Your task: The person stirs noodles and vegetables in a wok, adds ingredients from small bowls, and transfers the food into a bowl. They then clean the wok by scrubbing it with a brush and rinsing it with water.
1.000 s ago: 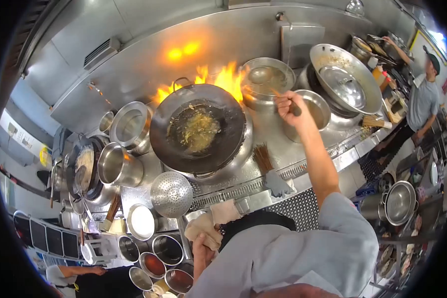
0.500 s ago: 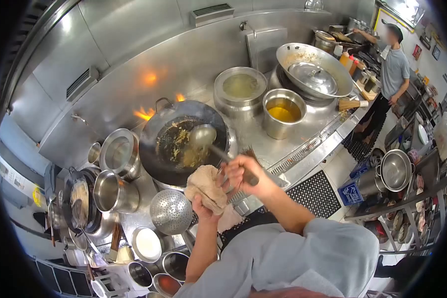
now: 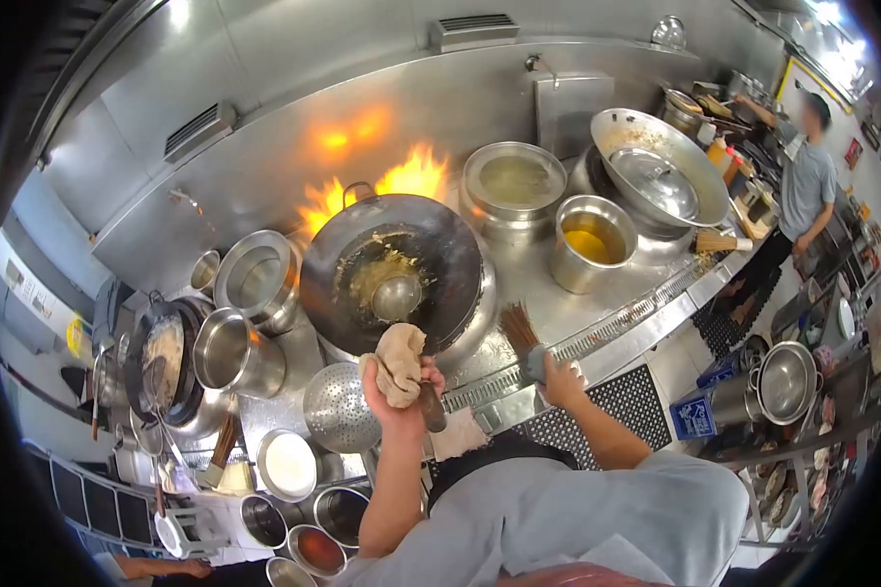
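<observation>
My left hand (image 3: 394, 396) is closed around a folded beige cloth (image 3: 397, 367) and the ladle's wooden handle (image 3: 432, 407). The ladle's bowl (image 3: 396, 297) rests inside a large black wok (image 3: 450, 284), among brownish bits and liquid. Tall flames (image 3: 411, 178) rise behind the wok. To the right, my right hand (image 3: 561, 382) grips the bound grey end of a bristle brush (image 3: 519, 328), whose bristles point up and left at the stove's front edge. A perforated strainer (image 3: 341, 409) sits below left of the wok.
Steel pots (image 3: 237, 354) stand left of the wok. Behind right are a lidded pot (image 3: 515, 180), a pot of yellow liquid (image 3: 594, 245) and a wide pan (image 3: 710, 196). A co-worker (image 3: 808, 186) stands at the far right. Another person's forearm (image 3: 162, 567) shows bottom left.
My right hand has let go of the ladle, moved right and down, and taken hold of the brush. My left hand now holds the ladle handle with the cloth. The flames have grown.
</observation>
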A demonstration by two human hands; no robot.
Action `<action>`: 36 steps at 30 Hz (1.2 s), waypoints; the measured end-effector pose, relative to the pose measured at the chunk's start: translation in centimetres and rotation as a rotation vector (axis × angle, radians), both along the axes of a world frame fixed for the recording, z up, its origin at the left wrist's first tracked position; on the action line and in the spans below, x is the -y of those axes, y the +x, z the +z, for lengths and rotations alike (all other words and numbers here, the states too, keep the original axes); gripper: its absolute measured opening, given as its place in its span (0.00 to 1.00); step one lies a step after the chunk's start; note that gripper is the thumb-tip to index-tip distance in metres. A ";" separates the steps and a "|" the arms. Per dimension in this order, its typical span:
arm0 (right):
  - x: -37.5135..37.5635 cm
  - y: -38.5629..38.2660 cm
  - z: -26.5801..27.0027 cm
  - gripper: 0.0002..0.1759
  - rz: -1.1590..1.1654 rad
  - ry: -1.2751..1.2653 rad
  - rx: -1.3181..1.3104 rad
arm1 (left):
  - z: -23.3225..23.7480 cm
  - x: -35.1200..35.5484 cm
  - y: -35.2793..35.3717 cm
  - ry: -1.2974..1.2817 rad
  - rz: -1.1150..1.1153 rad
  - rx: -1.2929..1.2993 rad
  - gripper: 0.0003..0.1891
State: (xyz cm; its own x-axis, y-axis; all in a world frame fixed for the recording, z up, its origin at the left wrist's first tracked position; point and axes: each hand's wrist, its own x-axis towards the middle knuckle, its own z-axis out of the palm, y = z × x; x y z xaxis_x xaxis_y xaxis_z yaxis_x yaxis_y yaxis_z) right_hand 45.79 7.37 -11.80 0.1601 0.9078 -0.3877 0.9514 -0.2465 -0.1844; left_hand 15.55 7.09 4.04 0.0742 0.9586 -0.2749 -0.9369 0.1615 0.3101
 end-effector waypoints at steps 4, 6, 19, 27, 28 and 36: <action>0.2 1.0 0.1 0.47 0.015 0.067 -0.061 | -1.1 -0.7 -4.0 0.003 -0.123 -0.047 0.39; -0.6 1.2 0.1 0.48 0.015 0.077 -0.072 | -0.9 -1.4 -5.0 -0.056 -0.069 -0.087 0.39; -4.5 8.2 2.9 0.29 -0.021 0.218 -0.273 | -1.5 0.9 -3.5 0.034 -0.004 0.254 0.42; -0.4 12.9 10.4 0.31 0.094 0.746 -1.754 | -1.7 0.7 -3.4 0.022 -0.035 0.120 0.42; 0.3 11.9 10.5 0.31 0.037 0.678 -1.919 | -1.7 0.6 -3.4 0.014 -0.042 0.097 0.42; 12.0 2.7 17.2 0.56 -0.635 0.421 -2.449 | -2.3 0.3 -4.2 0.047 -0.046 0.037 0.36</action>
State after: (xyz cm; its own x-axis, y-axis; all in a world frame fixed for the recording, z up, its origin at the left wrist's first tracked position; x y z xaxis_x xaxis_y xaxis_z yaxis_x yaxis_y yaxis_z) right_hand 48.54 -4.62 5.40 0.0849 0.9882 -0.1272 -0.9369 0.0358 -0.3478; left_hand 11.40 6.79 1.77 0.1281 0.9656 -0.2264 -0.9397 0.1912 0.2837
